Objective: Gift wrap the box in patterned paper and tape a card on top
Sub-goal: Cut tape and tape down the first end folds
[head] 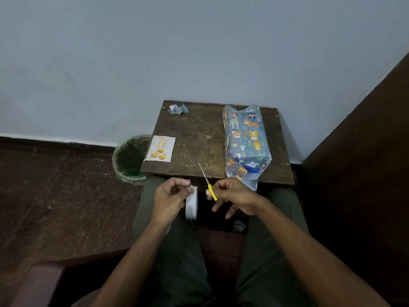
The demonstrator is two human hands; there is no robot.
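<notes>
A long box wrapped in blue animal-print paper (pixel 245 142) lies on the right side of the small dark wooden table (pixel 199 138), its near end flaps loose and hanging over the table's front edge. A white birthday card with orange balloons (pixel 160 148) lies flat at the table's left edge. Over my lap, my left hand (pixel 170 196) holds a white tape roll (pixel 191 203), fingertips pinching at its top edge. My right hand (pixel 232 196) grips small yellow-handled scissors (pixel 208 182), blades pointing up toward the table.
A crumpled scrap of the blue paper (pixel 177 109) sits at the table's far left corner. A green-lined bin (pixel 130 159) stands on the floor left of the table. A pale wall runs behind; a dark wooden panel (pixel 365 151) rises on the right.
</notes>
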